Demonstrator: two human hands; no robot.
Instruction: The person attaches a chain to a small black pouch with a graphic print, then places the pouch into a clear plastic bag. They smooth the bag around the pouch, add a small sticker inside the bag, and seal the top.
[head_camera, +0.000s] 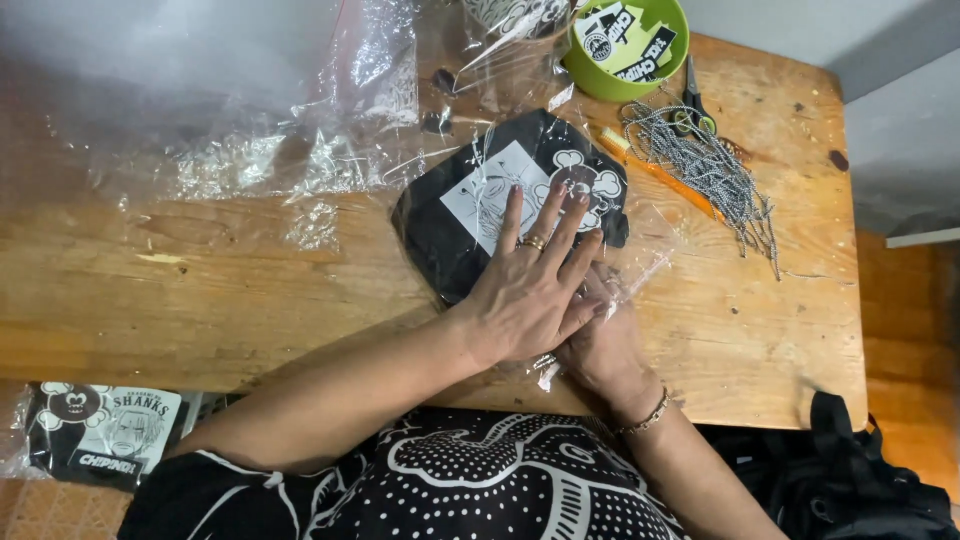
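Shirt (500, 210), black, folded in clear bag, is pressed flat at table (200, 300) centre by left hand (530, 290), fingers spread; right hand (600, 340) is under it pinching bag flap. Sealing step, prob; next needs air smoothed out & flap folded. Beyond, green bowl (590, 75) w/ tags, chains (700, 165)

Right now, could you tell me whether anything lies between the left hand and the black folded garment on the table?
Only the clear plastic bag wrapped around the black folded garment. The left hand presses flat on that plastic, above the right hand. Nothing else visible separates them.
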